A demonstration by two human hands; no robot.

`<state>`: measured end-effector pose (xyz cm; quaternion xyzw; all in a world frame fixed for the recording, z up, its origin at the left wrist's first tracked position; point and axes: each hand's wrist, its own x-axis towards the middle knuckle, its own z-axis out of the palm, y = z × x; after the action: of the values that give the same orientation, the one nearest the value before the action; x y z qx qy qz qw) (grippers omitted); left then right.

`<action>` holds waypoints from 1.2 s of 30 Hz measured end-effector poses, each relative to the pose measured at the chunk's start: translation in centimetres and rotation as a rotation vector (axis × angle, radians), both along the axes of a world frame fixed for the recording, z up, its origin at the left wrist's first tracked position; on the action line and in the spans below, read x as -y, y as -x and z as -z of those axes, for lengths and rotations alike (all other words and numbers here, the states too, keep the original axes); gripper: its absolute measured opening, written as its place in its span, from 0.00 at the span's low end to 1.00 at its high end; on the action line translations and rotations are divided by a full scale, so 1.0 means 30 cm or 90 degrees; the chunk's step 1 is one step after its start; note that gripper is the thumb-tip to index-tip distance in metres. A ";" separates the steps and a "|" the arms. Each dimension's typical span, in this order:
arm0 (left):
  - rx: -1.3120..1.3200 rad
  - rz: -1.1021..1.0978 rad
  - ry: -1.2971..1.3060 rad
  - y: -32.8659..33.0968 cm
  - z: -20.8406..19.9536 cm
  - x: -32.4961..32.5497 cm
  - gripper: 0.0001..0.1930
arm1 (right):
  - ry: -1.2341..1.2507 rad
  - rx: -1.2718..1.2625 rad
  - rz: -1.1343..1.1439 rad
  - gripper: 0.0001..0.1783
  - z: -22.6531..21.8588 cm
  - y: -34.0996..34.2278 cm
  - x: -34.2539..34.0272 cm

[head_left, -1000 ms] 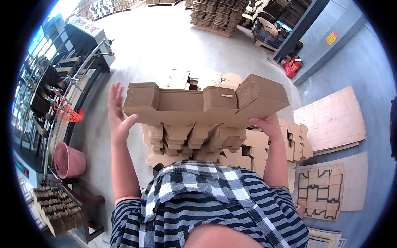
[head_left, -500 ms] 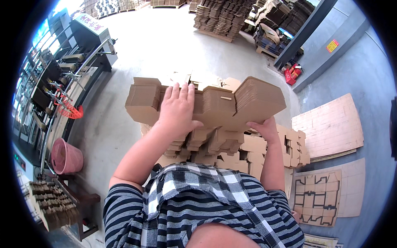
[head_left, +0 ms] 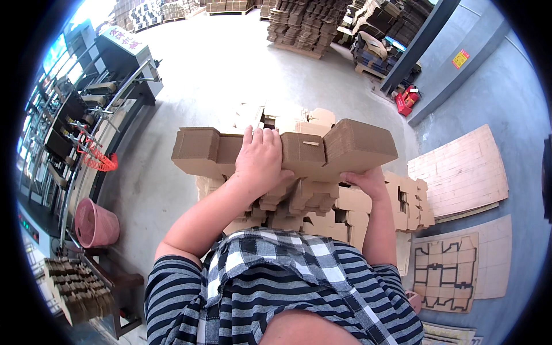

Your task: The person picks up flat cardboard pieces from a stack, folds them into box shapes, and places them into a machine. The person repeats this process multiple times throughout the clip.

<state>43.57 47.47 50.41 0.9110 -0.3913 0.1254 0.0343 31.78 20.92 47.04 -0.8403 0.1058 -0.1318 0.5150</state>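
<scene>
A thick bundle of die-cut cardboard blanks (head_left: 356,141) stands on edge in front of me, its notched edges facing up. My left hand (head_left: 260,158) is closed over the middle of it, fingers across the top edges and thumb against the near face. At the lower right end, my right hand (head_left: 367,181) grips the bundle with its thumb on the near face; its other fingers are hidden behind and under it. Below lie more stacked cardboard blanks (head_left: 313,198), on which the bundle seems to rest.
More flat blanks (head_left: 411,201) extend to the right, beside boards (head_left: 460,172) leaning on the wall. A machine (head_left: 86,121) lines the left side, with a pink bucket (head_left: 96,224) and a small stack of cardboard (head_left: 77,290) nearer me. Pallets of cardboard (head_left: 305,26) stand at the back.
My left hand has slid right along the bundle and slightly down. The bundle's top has dropped a little and its edges look more even. My right hand has barely moved.
</scene>
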 end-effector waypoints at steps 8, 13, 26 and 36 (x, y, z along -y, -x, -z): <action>-0.045 0.071 0.041 -0.068 -0.067 -0.023 0.35 | -0.063 0.044 -0.035 0.24 -0.037 -0.043 0.022; -0.391 0.054 -0.100 -0.227 -0.202 0.039 0.39 | -0.060 -0.085 -0.025 0.27 -0.105 -0.116 0.077; -0.450 0.015 -0.108 -0.272 -0.229 0.048 0.42 | -0.036 -0.041 0.016 0.31 -0.085 -0.131 0.063; 0.009 0.067 0.072 -0.095 -0.077 -0.045 0.34 | -0.080 0.146 -0.019 0.25 0.038 -0.061 0.003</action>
<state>46.41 48.82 52.72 0.8847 -0.4314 0.1518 0.0899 33.63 20.81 45.89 -0.7876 0.0420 -0.2122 0.5770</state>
